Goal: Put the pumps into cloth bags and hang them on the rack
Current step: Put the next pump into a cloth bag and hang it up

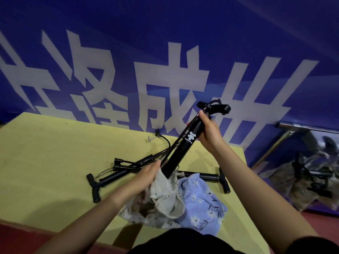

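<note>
Right hand (207, 132) wraps upper barrel of black pump (185, 142), just under T-handle; pump tilted, lower end inside mouth of beige cloth bag (165, 195). Left hand (146, 175) pinches bag rim beside barrel. Blue floral bag (203, 198) under right forearm. More pumps (117, 171) beyond left hand on yellow table (45, 153).

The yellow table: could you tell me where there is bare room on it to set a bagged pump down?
The yellow table is bare on its left half, between the blue banner wall and the near edge. Another bare strip lies behind the right hand, toward the far right corner. The middle is crowded: loose pumps and hoses, and cloth bags toward the near edge.
</note>
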{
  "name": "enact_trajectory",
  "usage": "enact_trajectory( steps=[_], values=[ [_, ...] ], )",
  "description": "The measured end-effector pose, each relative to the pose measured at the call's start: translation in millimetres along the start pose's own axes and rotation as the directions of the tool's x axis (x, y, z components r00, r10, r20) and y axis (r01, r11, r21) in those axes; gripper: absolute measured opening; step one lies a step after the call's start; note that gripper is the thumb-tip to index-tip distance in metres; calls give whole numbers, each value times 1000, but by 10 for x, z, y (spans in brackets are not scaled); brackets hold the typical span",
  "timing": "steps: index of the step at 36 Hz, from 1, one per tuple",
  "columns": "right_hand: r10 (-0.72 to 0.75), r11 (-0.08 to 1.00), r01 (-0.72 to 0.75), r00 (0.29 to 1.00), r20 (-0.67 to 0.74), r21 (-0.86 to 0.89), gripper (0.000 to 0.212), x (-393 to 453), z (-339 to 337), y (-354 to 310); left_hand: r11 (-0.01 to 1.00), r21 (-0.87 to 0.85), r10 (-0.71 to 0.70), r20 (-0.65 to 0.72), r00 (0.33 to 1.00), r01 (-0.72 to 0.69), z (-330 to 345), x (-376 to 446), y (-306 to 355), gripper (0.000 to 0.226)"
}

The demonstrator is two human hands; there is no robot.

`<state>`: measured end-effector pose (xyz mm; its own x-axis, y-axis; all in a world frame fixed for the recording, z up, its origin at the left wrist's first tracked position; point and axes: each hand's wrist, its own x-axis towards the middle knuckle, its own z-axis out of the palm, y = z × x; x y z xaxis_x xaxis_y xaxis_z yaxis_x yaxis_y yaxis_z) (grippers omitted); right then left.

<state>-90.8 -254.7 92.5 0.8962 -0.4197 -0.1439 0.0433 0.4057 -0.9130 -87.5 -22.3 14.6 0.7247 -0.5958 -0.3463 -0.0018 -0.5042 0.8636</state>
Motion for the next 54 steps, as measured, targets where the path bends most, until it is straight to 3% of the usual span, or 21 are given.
enact_trajectory(
  steps=[3, 5, 8, 11, 14, 16, 20, 22, 25, 28, 30, 33, 36, 40, 42, 45, 46, 49, 52, 54],
  values=[
    [-48, 999, 48, 999, -11, 8, 15, -42, 64, 38, 980, 199, -2, -48, 999, 11, -33, 68, -6, 41],
    [-83, 996, 82, 996, -29, -43, 15, -69, 123, 101, 929, 370, 28, -102, 994, 12, -79, 136, -23, 47],
    [-110, 993, 107, 993, -50, -52, 12, -99, 201, 196, 876, 482, 43, -123, 991, 22, -136, 95, 47, 47],
    [-128, 992, 128, 991, -32, -12, 11, -158, 275, 274, 939, 343, 32, -200, 979, 39, -182, 78, 80, 38],
    [-154, 987, 155, 988, 8, -40, 38, -264, 347, 372, 997, -56, -62, -230, 971, 51, -248, 64, 108, 24],
    [-166, 981, 169, 985, 40, -93, 51, -340, 376, 473, 953, -301, -100, -191, 977, 39, -270, 25, 156, 17],
    [-187, 964, 193, 981, 53, -185, 18, -477, 425, 678, 780, -625, -85, -148, 985, -27, -275, 9, 263, 24],
    [-188, 962, 196, 980, 58, -192, 17, -554, 448, 754, 720, -692, -59, -147, 987, -60, -276, -6, 379, 26],
    [-142, 960, 164, 984, 111, -227, 29, -645, 453, 846, 672, -728, -41, -221, 974, -137, -310, -11, 530, 25],
    [-79, 944, 124, 985, 155, -307, 13, -704, 397, 912, 670, -717, -26, -280, 960, -191, -378, -1, 579, 24],
    [-73, 898, 165, 970, 232, -408, 6, -729, 321, 910, 669, -719, -22, -270, 963, -186, -414, -13, 574, 25],
    [-45, 801, 270, 917, 396, -534, 16, -730, 218, 836, 644, -753, -37, -208, 977, -136, -416, -29, 533, 30],
    [-1, 766, 280, 900, 435, -578, 13, -702, 173, 762, 624, -776, -91, -181, 979, -86, -448, -28, 474, 34],
    [48, 780, 259, 883, 467, -570, 58, -737, 207, 701, 750, -659, -141, -257, 956, -67, -527, -30, 455, 24],
    [59, 781, 248, 884, 463, -573, 69, -744, 263, 686, 806, -588, -124, -277, 953, -65, -564, -50, 475, 17],
    [-15, 719, 303, 907, 421, -626, 84, -731, 342, 701, 813, -580, -109, -240, 965, -52, -620, -28, 466, 23],
    [-49, 708, 315, 915, 401, -632, 78, -726, 361, 723, 801, -597, -122, -230, 966, -41, -632, -18, 460, 25],
    [-217, 738, 358, 929, 301, -572, 32, -739, 425, 774, 786, -618, -159, -221, 962, -12, -639, -11, 438, 26],
    [-367, 698, 451, 892, 263, -556, 27, -713, 405, 812, 785, -619, -175, -215, 961, 4, -648, -32, 385, 28],
    [-332, 730, 435, 900, 283, -527, 21, -703, 382, 822, 786, -618, -178, -203, 963, 15, -652, -49, 352, 28]
  ],
)
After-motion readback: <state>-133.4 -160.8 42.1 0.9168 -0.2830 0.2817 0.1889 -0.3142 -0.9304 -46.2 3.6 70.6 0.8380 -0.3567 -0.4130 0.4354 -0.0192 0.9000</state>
